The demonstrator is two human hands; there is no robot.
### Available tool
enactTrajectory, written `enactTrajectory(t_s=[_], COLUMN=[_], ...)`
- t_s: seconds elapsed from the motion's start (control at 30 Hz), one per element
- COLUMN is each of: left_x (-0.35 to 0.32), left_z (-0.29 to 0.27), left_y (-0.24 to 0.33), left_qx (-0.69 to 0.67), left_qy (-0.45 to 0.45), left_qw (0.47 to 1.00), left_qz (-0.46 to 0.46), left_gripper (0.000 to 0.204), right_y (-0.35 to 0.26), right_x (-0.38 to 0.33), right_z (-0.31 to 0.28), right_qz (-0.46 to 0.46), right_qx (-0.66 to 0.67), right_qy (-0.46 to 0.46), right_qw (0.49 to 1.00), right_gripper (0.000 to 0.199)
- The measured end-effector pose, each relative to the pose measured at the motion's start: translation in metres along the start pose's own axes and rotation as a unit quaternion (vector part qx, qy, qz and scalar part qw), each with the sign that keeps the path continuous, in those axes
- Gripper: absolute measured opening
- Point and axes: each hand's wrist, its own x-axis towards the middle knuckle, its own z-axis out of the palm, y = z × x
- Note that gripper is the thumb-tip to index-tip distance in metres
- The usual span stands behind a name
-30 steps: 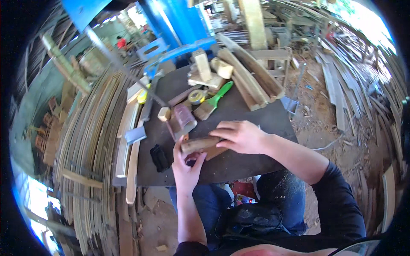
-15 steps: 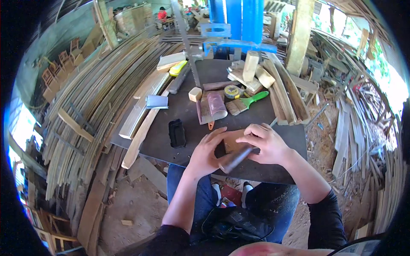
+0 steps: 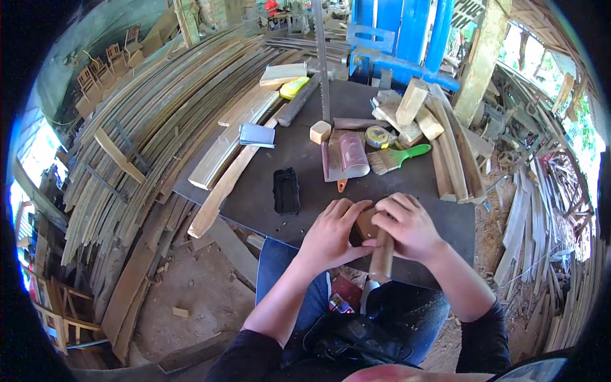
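Observation:
My left hand [image 3: 332, 237] is closed on the left side of a small brown wooden block [image 3: 365, 224] at the table's near edge, its thumb reaching toward the right hand. My right hand [image 3: 410, 230] curls its fingers over the other side, gripping a round wooden handle [image 3: 381, 260] whose rounded end points toward me. Whatever the handle belongs to is hidden under the right hand. Beyond the hands lie a curled sheet of reddish sandpaper [image 3: 354, 153], a brush with a green handle [image 3: 400, 157] and a tape measure [image 3: 377, 136].
On the dark table [image 3: 254, 207] are a black tray [image 3: 286, 191], a small wood cube [image 3: 320, 132] and long wood strips [image 3: 232, 169] at left. A saw blade [image 3: 322, 70] rises vertically at the far edge. More boards [image 3: 455, 149] line the right side.
The wooden handle has swung from pointing left to pointing toward me. Both hands have drawn closer together around the block. The whole view has shifted, moving the table rightward in the picture.

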Motion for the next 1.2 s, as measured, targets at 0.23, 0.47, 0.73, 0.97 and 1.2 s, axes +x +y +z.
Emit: enactTrajectory(t_s=[0.23, 0.47, 0.73, 0.97, 1.2], left_x=[0.003, 0.001, -0.003, -0.009, -0.004], left_z=[-0.006, -0.011, -0.019, 0.019, 0.042], left_y=[-0.002, -0.010, -0.018, 0.022, 0.068], left_qx=[-0.016, -0.054, -0.305, -0.039, 0.077], left_qy=[-0.023, -0.060, -0.135, 0.051, 0.029], left_qw=[1.000, 0.997, 0.939, 0.998, 0.988], left_qz=[0.009, 0.014, -0.083, -0.012, -0.134], left_gripper=[0.080, 0.085, 0.077, 0.074, 0.103], right_y=[0.014, 0.026, 0.036, 0.048, 0.056], right_x=[-0.009, -0.011, -0.019, -0.017, -0.032], right_z=[0.010, -0.002, 0.006, 0.020, 0.020], right_qz=[-0.013, 0.074, 0.054, -0.034, -0.010], right_qx=[-0.077, 0.091, 0.066, 0.058, 0.075], right_qy=[-0.081, -0.080, -0.022, 0.040, 0.042], right_qw=[0.994, 0.990, 0.996, 0.997, 0.996], right_gripper=[0.060, 0.078, 0.071, 0.076, 0.073])
